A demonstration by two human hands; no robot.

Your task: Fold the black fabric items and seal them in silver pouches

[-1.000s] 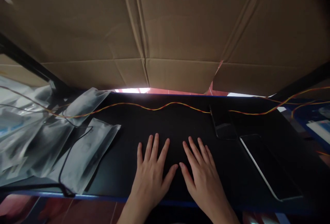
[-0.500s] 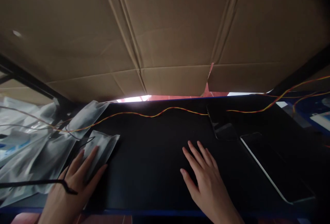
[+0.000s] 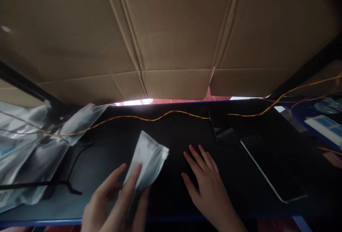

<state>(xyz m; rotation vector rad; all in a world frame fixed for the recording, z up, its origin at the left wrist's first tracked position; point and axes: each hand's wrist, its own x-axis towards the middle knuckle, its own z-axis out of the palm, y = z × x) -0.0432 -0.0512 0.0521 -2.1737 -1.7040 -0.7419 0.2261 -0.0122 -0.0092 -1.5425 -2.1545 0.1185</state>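
Observation:
My left hand grips a translucent plastic pouch between thumb and fingers, lifted above the dark table. What the pouch contains I cannot make out. Palm down on the table to its right lies my right hand, fingers spread and holding nothing. Beyond its fingertips is a dark phone-like slab. A larger black slab with a pale edge lies farther right.
Several more translucent pouches are heaped at the left, with a black cord across them. A twisted red-yellow wire runs along the back. Cardboard rises behind. At the right edge are a blue-and-white box and another person's hand.
My left hand has picked up the pouch from the left of the table and carried it right. My right hand stays flat. Another person's hand has appeared at the right edge.

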